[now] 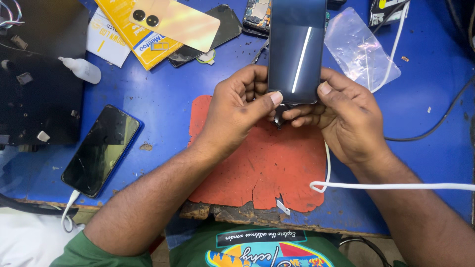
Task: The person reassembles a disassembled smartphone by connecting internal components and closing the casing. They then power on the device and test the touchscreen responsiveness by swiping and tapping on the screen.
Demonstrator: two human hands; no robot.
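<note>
A dark smartphone (297,47) with a glossy black screen is held upright over the blue table, above a torn red mat (267,168). My left hand (237,111) grips its lower left edge, thumb pressed on the bottom corner. My right hand (344,116) grips its lower right edge, thumb on the screen's side. A white cable (386,186) runs from under the right hand across my right forearm. The phone's bottom end is hidden behind my fingers.
Another black phone (101,148) lies at the left, plugged into a white cable. A gold phone back cover (178,21) rests on a yellow box. A small white bottle (81,69), a clear plastic film (358,47), an opened phone (257,15) and a black block (34,74) surround the mat.
</note>
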